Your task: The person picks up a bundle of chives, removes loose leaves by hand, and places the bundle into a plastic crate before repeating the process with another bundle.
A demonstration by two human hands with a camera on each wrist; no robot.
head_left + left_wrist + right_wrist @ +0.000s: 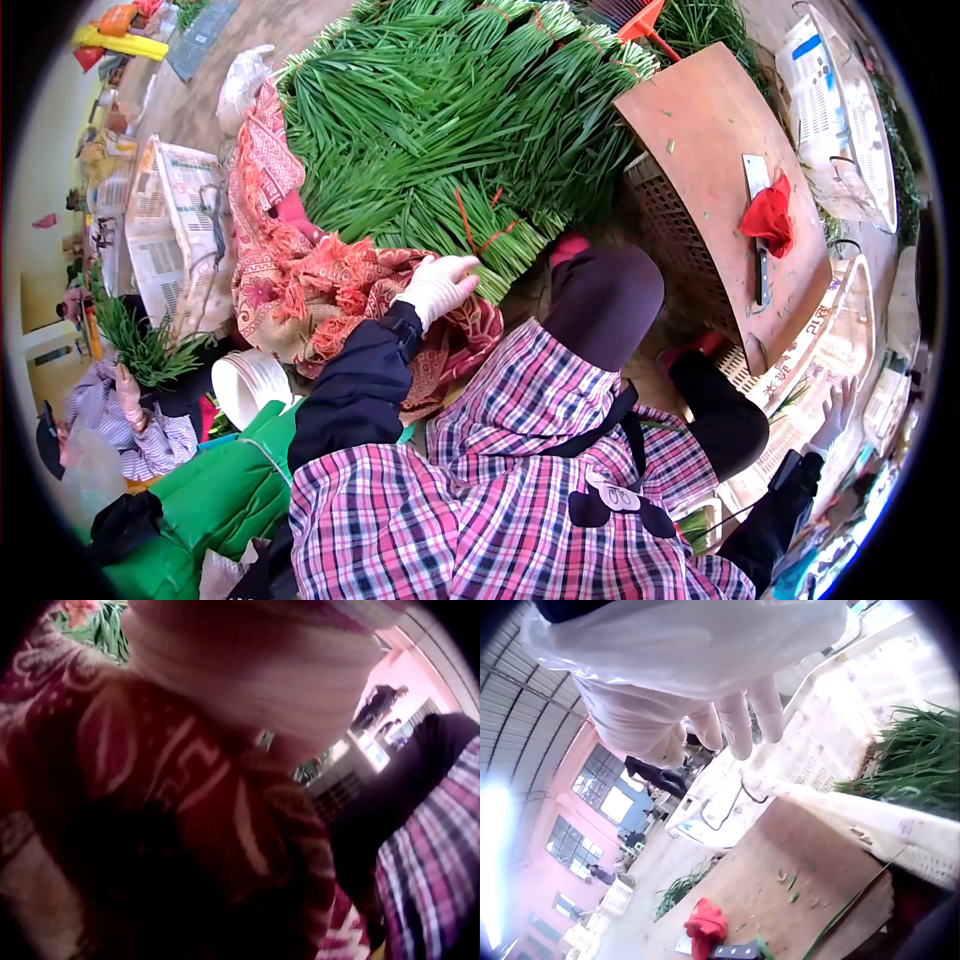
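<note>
In the head view my gloved left hand [440,287] rests on the red patterned cloth [300,290], beside green stalks [420,140] heaped in bundles. Red bands [466,220] lie on the nearest bundle. The left wrist view is mostly the dark red cloth [150,765] and the pale glove [262,667], blurred; the fingers are largely hidden. My right hand [838,410], out at the right in a white glove, hangs over a white crate [810,370]; in the right wrist view the hand [697,720] has extended, slightly bent fingers holding nothing.
A brown board [720,170] on a basket carries a knife [763,270] and a red cloth [768,215]. White crates [840,120] stand at the right, another crate [180,230] at the left. A green bundle [220,500] and a white bucket [250,385] are at lower left, near another person [140,430].
</note>
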